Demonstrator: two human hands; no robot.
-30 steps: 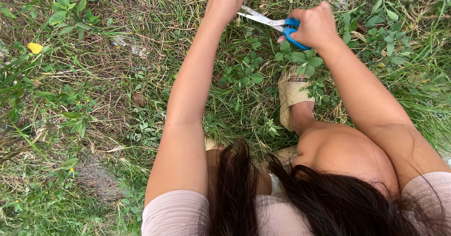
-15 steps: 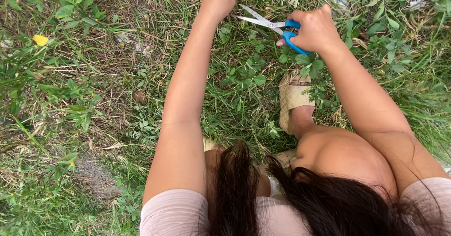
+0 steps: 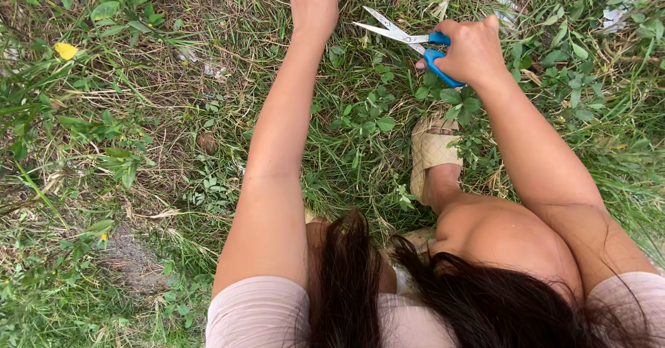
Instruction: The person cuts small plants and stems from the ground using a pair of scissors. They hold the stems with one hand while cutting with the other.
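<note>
Scissors (image 3: 405,38), blue-handled: gripped in your right hand (image 3: 473,49) at 1 o'clock; blades now parted, where a second ago they were nearly closed, so a fresh snip looks ready. Left hand (image 3: 313,2), 12 o'clock: fingers curled down into the grass (image 3: 360,147), grip contents hidden; it sits lower in view than before. Sandal (image 3: 431,150): unchanged, below the scissors.

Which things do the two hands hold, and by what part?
Right hand holds scissors by their blue handles, blades open. Left hand grips grass; exact hold unclear.
</note>
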